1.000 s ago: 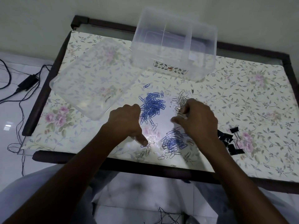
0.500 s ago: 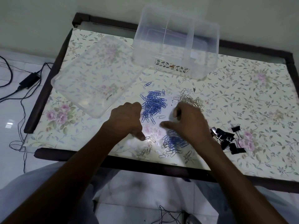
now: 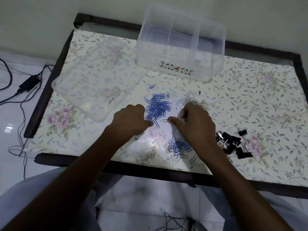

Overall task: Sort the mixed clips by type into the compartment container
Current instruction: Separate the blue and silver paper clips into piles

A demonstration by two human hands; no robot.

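The left hand point(image 3: 129, 120) and right hand point(image 3: 194, 124) are set low on the table point(image 3: 266, 100), side by side. Between them, just beyond the knuckles, 1 heap of paper clips point(image 3: 157, 108) is found; a second heap point(image 3: 196, 102) lies just past the right hand. Nearer the body, under the right wrist, a mixed pile point(image 3: 179, 148) is spread. The binder clips point(image 3: 233, 144) are gathered right of the right hand. The lid point(image 3: 93, 84) is laid beyond and left of the left hand; the compartment container point(image 3: 180, 50) stands farthest back.
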